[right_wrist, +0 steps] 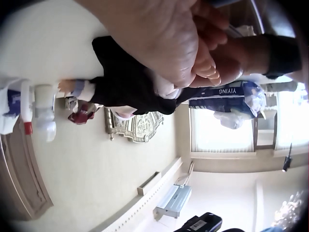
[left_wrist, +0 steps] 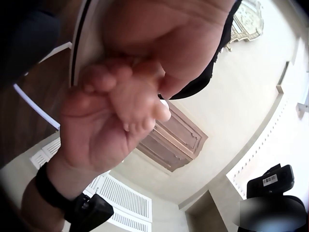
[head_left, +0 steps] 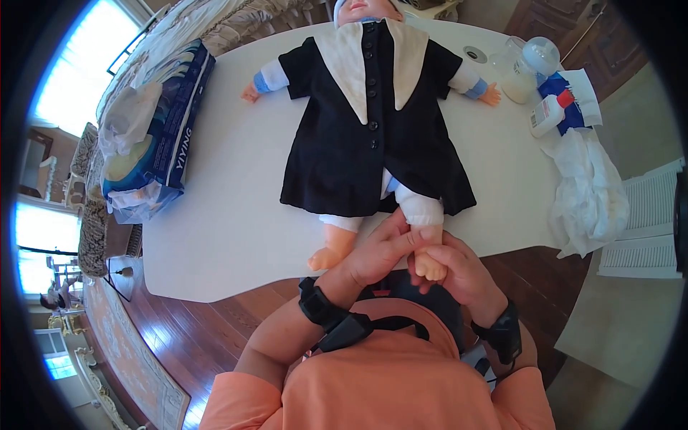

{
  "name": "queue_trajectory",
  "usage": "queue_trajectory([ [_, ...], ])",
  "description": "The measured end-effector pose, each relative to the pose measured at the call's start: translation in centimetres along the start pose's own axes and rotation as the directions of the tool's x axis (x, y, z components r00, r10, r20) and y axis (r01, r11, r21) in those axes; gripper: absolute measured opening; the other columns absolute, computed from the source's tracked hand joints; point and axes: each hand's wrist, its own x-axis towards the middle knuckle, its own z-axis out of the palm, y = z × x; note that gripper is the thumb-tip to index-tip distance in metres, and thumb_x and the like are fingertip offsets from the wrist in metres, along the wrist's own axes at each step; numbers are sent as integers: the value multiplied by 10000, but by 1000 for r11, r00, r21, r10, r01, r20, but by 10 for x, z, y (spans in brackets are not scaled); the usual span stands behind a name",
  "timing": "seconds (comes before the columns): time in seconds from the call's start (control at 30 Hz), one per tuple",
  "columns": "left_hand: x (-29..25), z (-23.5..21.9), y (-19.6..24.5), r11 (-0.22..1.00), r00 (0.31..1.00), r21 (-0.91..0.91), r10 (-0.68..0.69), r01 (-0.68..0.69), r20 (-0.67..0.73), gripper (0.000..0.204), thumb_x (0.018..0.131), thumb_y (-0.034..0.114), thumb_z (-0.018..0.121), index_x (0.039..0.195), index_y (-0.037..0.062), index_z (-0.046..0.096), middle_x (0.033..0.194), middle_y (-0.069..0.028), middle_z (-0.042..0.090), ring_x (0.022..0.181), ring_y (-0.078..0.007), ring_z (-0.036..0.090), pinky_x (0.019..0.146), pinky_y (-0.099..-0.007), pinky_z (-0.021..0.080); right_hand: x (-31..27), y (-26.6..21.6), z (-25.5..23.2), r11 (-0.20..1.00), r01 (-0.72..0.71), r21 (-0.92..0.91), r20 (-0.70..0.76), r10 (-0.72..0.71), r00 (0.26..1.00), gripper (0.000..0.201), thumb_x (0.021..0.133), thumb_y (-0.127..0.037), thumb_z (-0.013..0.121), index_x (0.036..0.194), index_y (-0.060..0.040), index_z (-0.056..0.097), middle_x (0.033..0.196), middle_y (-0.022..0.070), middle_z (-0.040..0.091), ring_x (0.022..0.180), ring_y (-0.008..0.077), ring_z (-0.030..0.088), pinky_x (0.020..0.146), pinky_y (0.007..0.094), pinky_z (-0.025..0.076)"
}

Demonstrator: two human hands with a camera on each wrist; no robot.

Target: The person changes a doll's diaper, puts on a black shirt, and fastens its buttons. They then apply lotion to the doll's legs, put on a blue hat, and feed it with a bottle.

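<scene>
A baby doll (head_left: pixel 423 208) lies on its back on a white table, in a black button-front dress (head_left: pixel 330 158) with a wide cream collar over white clothing. My left hand (head_left: pixel 380 252) holds one of the doll's lower legs, its thumb across the shin just below the white cuff. From the other side my right hand (head_left: pixel 467 276) grips the same leg's foot (left_wrist: pixel 137 104), thumb over the top and fingers underneath. The toes point toward me, at the table's near edge. The doll's other foot (head_left: pixel 328 251) lies bare beside my left wrist.
A blue diaper pack (head_left: pixel 179 136) with white wipes on it stands at the left. To the right are a baby bottle (head_left: pixel 527 72), a white bottle with a red cap (head_left: pixel 550 113) and crumpled white plastic (head_left: pixel 588 186). The table's near edge (head_left: pixel 215 299) curves in front of me.
</scene>
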Motion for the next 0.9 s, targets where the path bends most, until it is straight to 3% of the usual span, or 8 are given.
queue_trajectory([
  [0.07, 1, 5, 2, 992, 995, 84, 94, -91, -26, 385, 877, 260, 483, 1170, 25, 395, 1052, -91, 516, 930, -180, 534, 838, -295, 408, 3, 9, -9, 999, -3, 36, 42, 1, 999, 390, 863, -354, 445, 1013, 4, 481, 733, 70, 561, 548, 128, 542, 458, 221, 424],
  [0.23, 13, -6, -1, 981, 995, -191, 16, -36, -102, 385, 880, 302, 477, 1135, 18, 423, 1014, -85, 529, 947, -175, 519, 833, -316, 416, 1, 19, -9, 990, -103, 101, 144, 88, 986, 437, 861, -446, 404, 917, -24, 505, 589, 36, 486, 429, 106, 448, 394, 223, 371],
  [0.3, 14, -6, -1, 971, 986, -234, 20, -58, -164, 354, 898, 278, 441, 1129, 9, 439, 1053, -103, 527, 971, -210, 520, 858, -347, 413, -1, 15, -4, 922, -224, 315, 95, 204, 974, 540, 853, -556, 316, 801, -50, 498, 516, 13, 406, 382, 103, 377, 353, 224, 313],
  [0.5, 15, 0, 1, 965, 949, -247, 7, -89, -315, 369, 916, 289, 384, 1126, -10, 431, 1052, -123, 531, 970, -225, 526, 854, -359, 425, 3, 18, -7, 911, -156, 382, 231, 70, 971, 569, 843, -594, 291, 815, -61, 487, 554, 30, 435, 406, 122, 411, 356, 231, 334],
  [0.53, 13, -1, 3, 965, 949, -247, 8, -90, -316, 369, 916, 289, 384, 1126, -10, 431, 1052, -123, 531, 970, -225, 526, 854, -359, 425, 3, 19, -5, 911, -157, 381, 232, 70, 970, 569, 843, -594, 291, 815, -61, 487, 554, 30, 435, 406, 122, 411, 356, 231, 334],
  [0.6, 8, -4, 7, 977, 999, -212, 2, -11, -42, 404, 915, 325, 377, 1127, -16, 424, 1029, -131, 541, 943, -222, 540, 844, -344, 434, 4, 21, 2, 927, -67, 369, 139, 16, 990, 489, 863, -522, 351, 932, -54, 477, 683, 68, 494, 504, 143, 489, 422, 244, 407],
  [0.83, 2, -5, 1, 995, 999, -93, -26, 29, 34, 421, 890, 360, 439, 1092, -9, 455, 1005, -117, 554, 906, -162, 547, 818, -283, 438, 6, 24, 0, 844, -45, 534, 79, 3, 997, 375, 867, -350, 468, 1039, -16, 471, 787, 89, 566, 644, 153, 558, 558, 263, 485],
  [0.9, 4, -2, -3, 988, 996, -138, 62, -70, -61, 417, 893, 339, 432, 1146, 9, 412, 1107, -137, 525, 910, -182, 560, 723, -285, 485, 5, 27, -4, 850, -75, 522, 206, -40, 978, 430, 867, -423, 439, 1030, -26, 475, 731, 66, 549, 572, 136, 541, 504, 245, 458],
])
